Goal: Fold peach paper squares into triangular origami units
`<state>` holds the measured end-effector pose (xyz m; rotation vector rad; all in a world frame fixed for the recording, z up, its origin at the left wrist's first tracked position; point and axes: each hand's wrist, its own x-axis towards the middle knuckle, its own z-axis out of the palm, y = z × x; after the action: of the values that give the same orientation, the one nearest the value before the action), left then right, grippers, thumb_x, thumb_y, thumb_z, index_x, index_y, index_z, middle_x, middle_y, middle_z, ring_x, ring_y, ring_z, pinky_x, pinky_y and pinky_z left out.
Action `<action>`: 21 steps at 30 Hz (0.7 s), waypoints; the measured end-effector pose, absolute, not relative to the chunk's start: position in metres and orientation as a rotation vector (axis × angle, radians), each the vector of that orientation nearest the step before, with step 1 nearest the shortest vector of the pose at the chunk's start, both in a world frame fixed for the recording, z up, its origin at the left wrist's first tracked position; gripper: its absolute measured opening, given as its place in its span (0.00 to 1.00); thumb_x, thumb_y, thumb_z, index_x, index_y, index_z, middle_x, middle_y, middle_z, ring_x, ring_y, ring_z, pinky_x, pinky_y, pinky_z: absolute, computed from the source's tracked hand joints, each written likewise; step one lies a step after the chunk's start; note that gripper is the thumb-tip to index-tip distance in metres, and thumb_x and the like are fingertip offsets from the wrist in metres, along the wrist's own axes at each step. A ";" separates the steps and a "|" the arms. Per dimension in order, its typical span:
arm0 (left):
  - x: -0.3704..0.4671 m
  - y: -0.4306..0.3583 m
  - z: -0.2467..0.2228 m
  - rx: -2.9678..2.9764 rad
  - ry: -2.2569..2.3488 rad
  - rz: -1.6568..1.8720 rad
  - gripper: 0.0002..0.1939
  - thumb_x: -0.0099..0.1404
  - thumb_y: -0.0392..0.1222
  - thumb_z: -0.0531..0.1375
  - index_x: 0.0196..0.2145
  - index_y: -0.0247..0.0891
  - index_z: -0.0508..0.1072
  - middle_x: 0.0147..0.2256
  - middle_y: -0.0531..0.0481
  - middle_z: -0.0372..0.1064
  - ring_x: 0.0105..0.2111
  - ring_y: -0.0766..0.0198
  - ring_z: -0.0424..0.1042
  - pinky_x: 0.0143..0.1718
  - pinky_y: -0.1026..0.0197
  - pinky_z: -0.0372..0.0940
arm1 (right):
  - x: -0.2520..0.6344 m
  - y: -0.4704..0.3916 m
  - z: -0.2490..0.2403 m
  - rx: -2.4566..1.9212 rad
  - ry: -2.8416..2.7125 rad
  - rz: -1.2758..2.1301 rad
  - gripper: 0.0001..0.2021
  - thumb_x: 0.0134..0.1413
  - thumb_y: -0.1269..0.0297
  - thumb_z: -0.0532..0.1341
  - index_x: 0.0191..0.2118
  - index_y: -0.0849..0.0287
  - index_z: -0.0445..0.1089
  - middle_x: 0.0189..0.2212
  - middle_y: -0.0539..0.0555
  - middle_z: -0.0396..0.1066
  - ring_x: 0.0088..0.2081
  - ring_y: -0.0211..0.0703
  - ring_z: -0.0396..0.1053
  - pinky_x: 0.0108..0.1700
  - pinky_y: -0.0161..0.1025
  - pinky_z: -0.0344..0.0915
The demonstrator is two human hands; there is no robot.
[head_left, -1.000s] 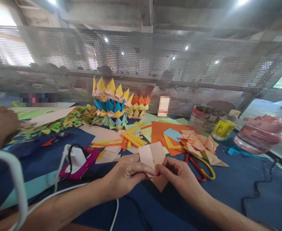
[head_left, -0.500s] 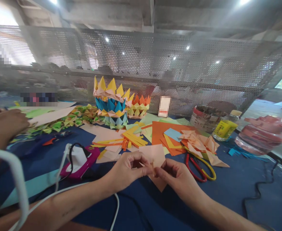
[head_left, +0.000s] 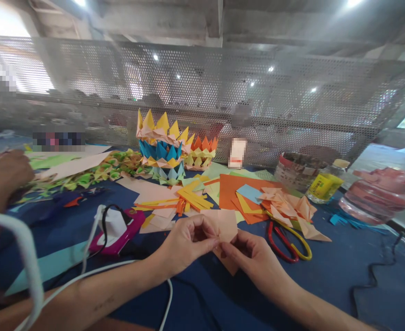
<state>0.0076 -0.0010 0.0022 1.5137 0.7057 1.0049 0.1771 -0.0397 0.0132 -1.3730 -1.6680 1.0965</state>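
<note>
A peach sheet of paper is pinched between my two hands over the near middle of the table. My left hand grips it from the left, thumb and forefinger closed at its lower middle. Close beside, my right hand pinches the right side with thumb and fingers. One corner of peach paper points down below the fingertips; the folds between the fingers are partly hidden. Right of my right hand lie scissors with red and yellow handles, their blades under folded peach paper pieces.
Stacked paper crowns stand behind yellow and orange strips. A magenta power strip with cables lies left. At right are a yellow-labelled bottle and a pink jug. Another person's hand is at far left.
The peach paper's upper part has shifted between my fingers, and the upright crease seen earlier no longer shows. My hands stay nearly in place. The other person's hand has moved slightly left.
</note>
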 end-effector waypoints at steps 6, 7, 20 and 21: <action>0.007 -0.001 0.000 1.498 0.727 0.968 0.07 0.52 0.35 0.61 0.27 0.34 0.65 0.29 0.52 0.64 0.28 0.70 0.64 0.30 0.66 0.60 | 0.175 -0.040 0.014 -1.369 -1.661 1.124 0.16 0.50 0.54 0.58 0.26 0.63 0.66 0.21 0.50 0.65 0.23 0.34 0.60 0.25 0.31 0.56; 0.007 -0.001 0.000 1.493 0.733 0.960 0.07 0.52 0.35 0.61 0.28 0.34 0.65 0.28 0.52 0.63 0.27 0.70 0.64 0.30 0.66 0.61 | 0.175 -0.040 0.013 -1.374 -1.661 1.119 0.16 0.50 0.53 0.58 0.26 0.63 0.66 0.21 0.50 0.65 0.23 0.34 0.60 0.25 0.31 0.56; 0.007 -0.003 0.001 1.501 0.785 0.944 0.11 0.51 0.37 0.61 0.34 0.35 0.66 0.31 0.52 0.63 0.27 0.69 0.65 0.31 0.64 0.62 | 0.174 -0.041 0.011 -1.365 -1.657 1.120 0.16 0.49 0.52 0.58 0.28 0.63 0.68 0.21 0.50 0.66 0.22 0.33 0.61 0.24 0.30 0.56; 0.007 -0.003 0.001 1.500 0.781 0.942 0.11 0.51 0.37 0.61 0.34 0.35 0.66 0.31 0.52 0.63 0.27 0.69 0.65 0.31 0.65 0.62 | 0.174 -0.041 0.011 -1.368 -1.660 1.117 0.16 0.49 0.52 0.58 0.28 0.63 0.68 0.21 0.50 0.66 0.22 0.33 0.61 0.24 0.30 0.56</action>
<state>0.0074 -0.0025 0.0007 1.4999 0.7806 0.9419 0.1741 -0.0408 0.0105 -1.3685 -1.6601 1.1166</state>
